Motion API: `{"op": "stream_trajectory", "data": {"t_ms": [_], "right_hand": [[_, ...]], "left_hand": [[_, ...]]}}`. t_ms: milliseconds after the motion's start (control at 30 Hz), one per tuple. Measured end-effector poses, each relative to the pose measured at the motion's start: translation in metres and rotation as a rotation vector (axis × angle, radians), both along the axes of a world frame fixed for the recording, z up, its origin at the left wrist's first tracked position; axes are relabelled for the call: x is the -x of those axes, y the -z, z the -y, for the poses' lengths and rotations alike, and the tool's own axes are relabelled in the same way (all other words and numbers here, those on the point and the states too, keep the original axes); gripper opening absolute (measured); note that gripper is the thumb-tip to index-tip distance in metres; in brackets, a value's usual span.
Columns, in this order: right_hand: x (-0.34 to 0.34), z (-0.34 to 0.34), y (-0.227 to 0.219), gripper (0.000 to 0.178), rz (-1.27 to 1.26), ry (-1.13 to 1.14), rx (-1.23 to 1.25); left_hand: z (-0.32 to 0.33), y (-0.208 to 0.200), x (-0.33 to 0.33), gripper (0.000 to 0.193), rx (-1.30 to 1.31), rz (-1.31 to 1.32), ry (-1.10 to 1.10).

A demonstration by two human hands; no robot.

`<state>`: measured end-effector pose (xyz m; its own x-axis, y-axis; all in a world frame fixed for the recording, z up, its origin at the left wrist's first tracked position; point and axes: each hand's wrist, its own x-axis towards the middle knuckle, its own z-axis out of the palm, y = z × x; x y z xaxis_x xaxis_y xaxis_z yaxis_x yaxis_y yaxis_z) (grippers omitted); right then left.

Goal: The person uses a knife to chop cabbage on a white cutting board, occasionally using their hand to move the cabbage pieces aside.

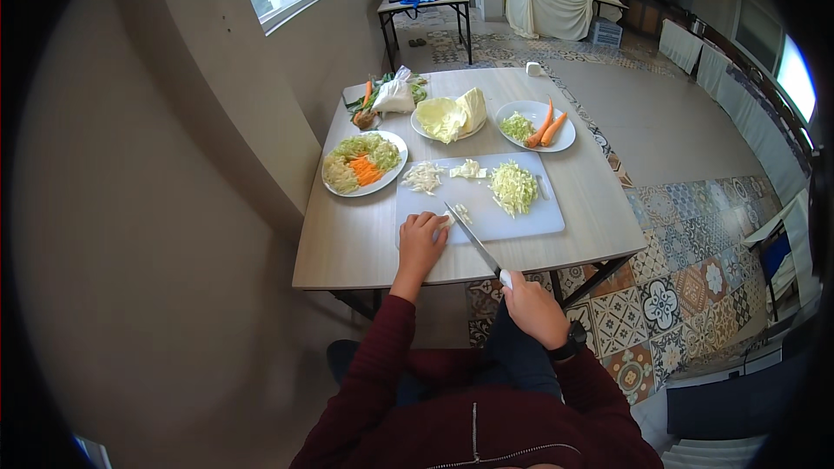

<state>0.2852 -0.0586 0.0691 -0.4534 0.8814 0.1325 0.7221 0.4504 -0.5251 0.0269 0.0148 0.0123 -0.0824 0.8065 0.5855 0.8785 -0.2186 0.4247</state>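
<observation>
Left fingers (426, 220) hold a pale vegetable piece (448, 220) down on the cutting board (526, 227), right fingers (512, 287) grasp the kitchen knife (477, 243); beyond, shredded cabbage (514, 188) and white strips (422, 178) look done, while across the counter (339, 252) cabbage leaves (441, 118) and carrots (553, 128) lie uncut

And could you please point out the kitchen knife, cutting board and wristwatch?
Kitchen knife (474, 240), head view: blade's middle.
Cutting board (521, 225), head view: bare lower-right surface.
Wristwatch (576, 333), head view: black case.

Bare left hand (423, 241) set forward, palm down and curled; bare right hand (536, 309) farther back, closed in a grip. Two maroon-sleeved forearms (380, 346) angle forward and inward.
</observation>
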Motion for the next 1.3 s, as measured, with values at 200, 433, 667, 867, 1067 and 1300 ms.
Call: {"op": "stream_trajectory", "data": {"t_ms": [200, 433, 667, 867, 1067, 1300], "right_hand": [[0.003, 0.006, -0.019, 0.027, 0.090, 0.007, 0.125], [0.011, 0.009, -0.022, 0.026, 0.181, -0.009, 0.144], [0.019, -0.003, -0.025, 0.022, 0.175, -0.033, 0.114], [0.031, -0.018, -0.014, 0.020, 0.169, -0.030, 0.104], [0.039, -0.026, 0.003, 0.020, 0.141, -0.004, 0.105], [0.021, 0.006, -0.014, 0.022, 0.165, 0.021, 0.157]], "left_hand": [[0.001, 0.003, 0.002, 0.021, -0.008, 0.000, 0.001], [0.001, 0.004, -0.001, 0.021, 0.006, -0.030, 0.000], [-0.001, 0.005, 0.000, 0.018, -0.008, -0.043, 0.017], [-0.001, 0.004, 0.000, 0.015, 0.000, -0.060, 0.006], [0.000, 0.005, -0.002, 0.015, -0.021, -0.056, -0.005], [-0.001, 0.005, 0.000, 0.018, -0.031, -0.055, -0.008]]}}
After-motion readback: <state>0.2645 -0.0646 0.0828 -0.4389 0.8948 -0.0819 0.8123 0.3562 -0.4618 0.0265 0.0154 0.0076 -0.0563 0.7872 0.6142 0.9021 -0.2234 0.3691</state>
